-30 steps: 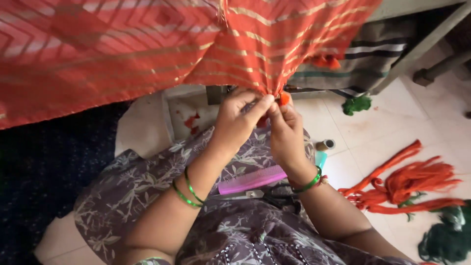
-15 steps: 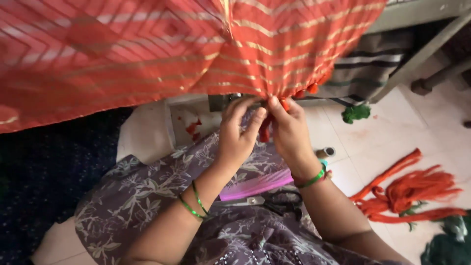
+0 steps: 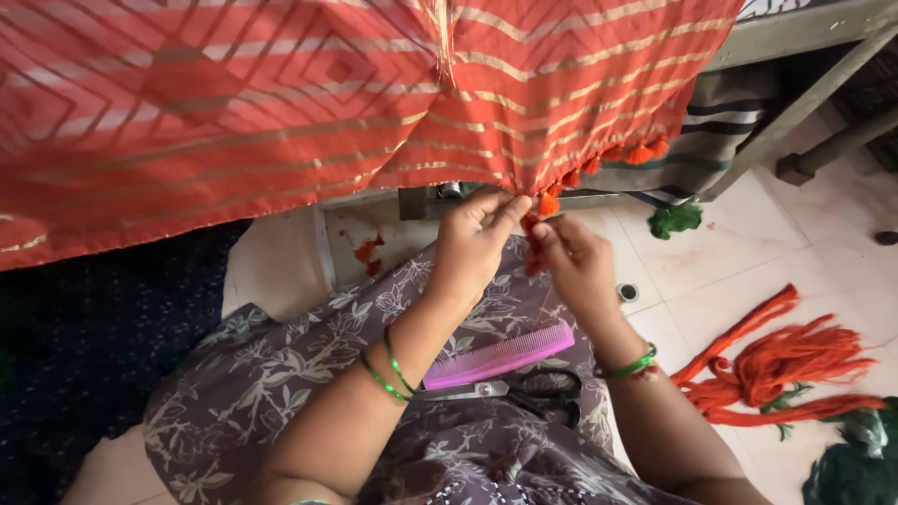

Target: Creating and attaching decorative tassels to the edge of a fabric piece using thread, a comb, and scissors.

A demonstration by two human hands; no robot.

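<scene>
The left hand (image 3: 472, 245) is pinching the hem of the hanging orange gold-striped woven cloth (image 3: 281, 103); the right hand (image 3: 575, 262), just beside it, is gripping red tassel threads (image 3: 533, 245). Tugging could probably snap threads. Below the hands, a pink plastic comb (image 3: 500, 355) and black-handled scissors (image 3: 524, 393) are lying loose on the lap, likely to slide off.

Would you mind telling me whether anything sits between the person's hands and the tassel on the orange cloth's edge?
Nothing visible does. The left hand and right hand both pinch the orange tassel at the cloth's edge; the comb and scissors lie lower, on the lap.
</scene>
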